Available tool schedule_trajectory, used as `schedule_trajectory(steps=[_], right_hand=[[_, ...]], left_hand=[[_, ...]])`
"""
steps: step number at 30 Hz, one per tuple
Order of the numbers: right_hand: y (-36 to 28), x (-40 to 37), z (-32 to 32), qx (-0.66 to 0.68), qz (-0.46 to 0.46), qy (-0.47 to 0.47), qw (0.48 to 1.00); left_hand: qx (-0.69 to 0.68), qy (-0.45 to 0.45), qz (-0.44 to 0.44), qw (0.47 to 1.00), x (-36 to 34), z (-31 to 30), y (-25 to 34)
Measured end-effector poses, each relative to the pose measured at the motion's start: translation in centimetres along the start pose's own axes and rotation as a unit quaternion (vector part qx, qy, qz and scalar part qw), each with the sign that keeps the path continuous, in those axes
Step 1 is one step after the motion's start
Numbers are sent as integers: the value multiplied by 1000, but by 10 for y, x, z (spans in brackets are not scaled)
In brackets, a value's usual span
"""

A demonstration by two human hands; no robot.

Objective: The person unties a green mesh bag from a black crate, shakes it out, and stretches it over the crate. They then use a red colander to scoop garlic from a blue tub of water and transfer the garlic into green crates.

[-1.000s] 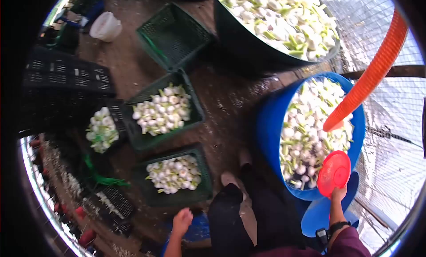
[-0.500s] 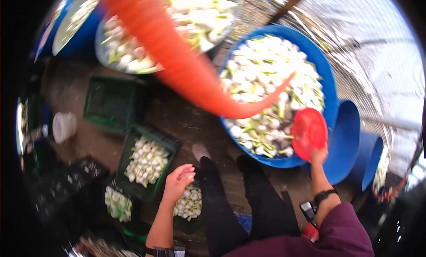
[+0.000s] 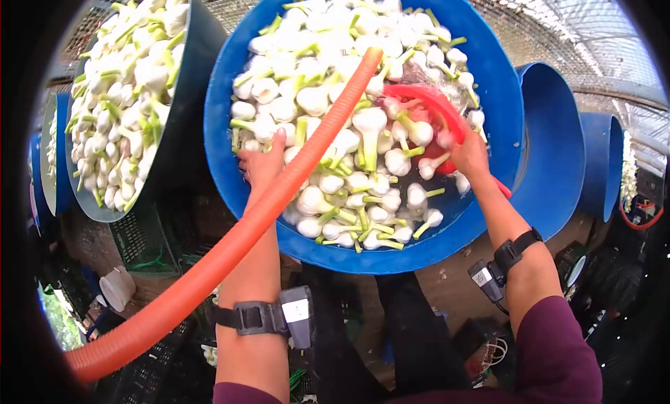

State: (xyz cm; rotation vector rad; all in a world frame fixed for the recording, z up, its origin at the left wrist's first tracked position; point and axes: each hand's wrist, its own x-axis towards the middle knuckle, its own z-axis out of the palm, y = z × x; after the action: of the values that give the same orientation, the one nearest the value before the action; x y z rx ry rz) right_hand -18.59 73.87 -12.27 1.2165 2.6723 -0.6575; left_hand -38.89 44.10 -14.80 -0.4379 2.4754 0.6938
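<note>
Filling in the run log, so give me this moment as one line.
Left hand: flat on bulbs | Right hand: grips red bowl, dipped in blue tub | Orange hose: end over the bulbs

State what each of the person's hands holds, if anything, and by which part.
Right hand grips the red bowl by its near rim; left hand lies open on the white bulbs in the blue tub, holding nothing.

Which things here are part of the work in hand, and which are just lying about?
In hand: right hand gripping red scoop, left hand on white bulbs, blue tub, orange hose ending over it.
Lying about: second bulb-filled tub, tipped blue tubs, white bucket, green crate.
</note>
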Motion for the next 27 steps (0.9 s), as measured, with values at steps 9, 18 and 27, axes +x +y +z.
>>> schedule_trajectory(steps=[9, 18, 27], right_hand=[[-39, -33, 88, 347, 96, -196, 912], [-38, -69, 69, 533, 186, -193, 802], [-10, -126, -46, 598, 244, -117, 754]], left_hand=[[-277, -209, -53, 936, -21, 23, 8], [-193, -88, 220, 952, -81, 24, 44], [-114, 64, 328, 936, -176, 58, 97]])
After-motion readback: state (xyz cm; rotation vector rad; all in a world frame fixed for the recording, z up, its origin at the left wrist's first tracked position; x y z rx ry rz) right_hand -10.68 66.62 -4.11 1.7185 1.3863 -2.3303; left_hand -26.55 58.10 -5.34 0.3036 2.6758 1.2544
